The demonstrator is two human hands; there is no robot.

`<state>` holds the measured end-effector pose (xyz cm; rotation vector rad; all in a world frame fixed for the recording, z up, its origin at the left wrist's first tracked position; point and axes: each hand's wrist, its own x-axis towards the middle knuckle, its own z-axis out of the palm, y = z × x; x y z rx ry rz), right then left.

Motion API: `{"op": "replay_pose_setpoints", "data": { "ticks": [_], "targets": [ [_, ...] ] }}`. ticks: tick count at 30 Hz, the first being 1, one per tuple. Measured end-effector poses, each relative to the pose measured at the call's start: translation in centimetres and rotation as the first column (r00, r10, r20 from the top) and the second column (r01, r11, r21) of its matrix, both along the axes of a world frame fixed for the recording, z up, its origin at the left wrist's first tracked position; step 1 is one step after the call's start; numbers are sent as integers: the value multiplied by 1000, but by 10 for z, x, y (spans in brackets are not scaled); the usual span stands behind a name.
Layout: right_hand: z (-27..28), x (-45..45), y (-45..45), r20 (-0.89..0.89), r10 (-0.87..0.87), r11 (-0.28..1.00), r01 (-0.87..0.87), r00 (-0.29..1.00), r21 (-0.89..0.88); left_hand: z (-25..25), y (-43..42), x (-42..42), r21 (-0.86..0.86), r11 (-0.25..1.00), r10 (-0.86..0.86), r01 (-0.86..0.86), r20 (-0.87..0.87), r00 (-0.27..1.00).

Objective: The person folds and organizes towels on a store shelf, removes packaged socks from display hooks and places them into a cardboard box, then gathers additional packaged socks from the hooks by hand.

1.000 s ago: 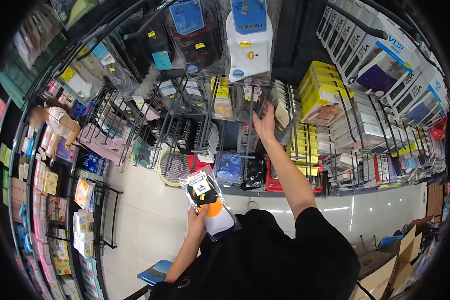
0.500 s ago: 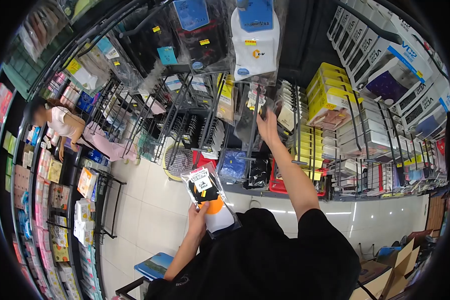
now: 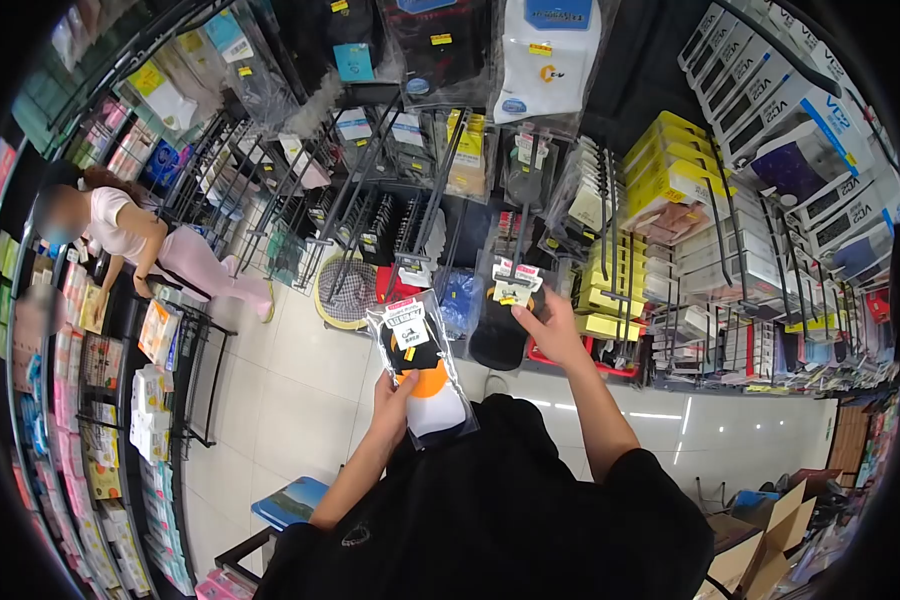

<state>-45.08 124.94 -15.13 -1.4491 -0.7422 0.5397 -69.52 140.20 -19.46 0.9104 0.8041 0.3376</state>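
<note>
In front of my chest, my left hand (image 3: 391, 408) grips a clear-bagged pack of socks (image 3: 438, 405) in black, orange and white with a paper label. My right hand (image 3: 556, 328) pinches the edge of a dark pack of socks (image 3: 496, 338), its thumb beside the white and pink label. That dark pack is at the front end of a metal display hook; I cannot tell whether the hook still runs through it. Behind it, another grey sock pack (image 3: 530, 180) hangs on the rack.
Bagged white socks (image 3: 545, 65) hang overhead. Yellow boxes (image 3: 670, 185) and white boxes (image 3: 800, 150) fill the right-hand racks, where hooks stick out. At left, a person in pink (image 3: 135, 230) leans toward a shelf of packages. Cardboard boxes (image 3: 770, 540) stand lower right.
My right hand has come down and nearer to me, bringing the dark sock pack forward along the hook. My left hand keeps its sock pack. The view has shifted slightly.
</note>
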Motion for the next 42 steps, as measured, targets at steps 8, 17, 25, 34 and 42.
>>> {"op": "replay_pose_setpoints", "data": {
  "ticks": [8,17,25,34,42],
  "targets": [
    [0,-27,-9,-36,189,976,-191,981,-107,-9,8,-2,23,999,43,-43,5,999],
    [-14,-79,56,-258,122,989,-94,958,119,-9,6,2,-15,1000,11,-10,48,999],
    [-46,-67,80,-85,-219,970,226,972,91,9,-2,3,93,995,41,-44,41,998],
    [-52,122,105,282,-613,784,613,738,100,7,10,-18,-140,962,241,-234,32,970],
    [-52,166,125,387,-628,726,688,676,-23,-1,9,-22,-154,955,264,-253,57,963]
  ]
}}
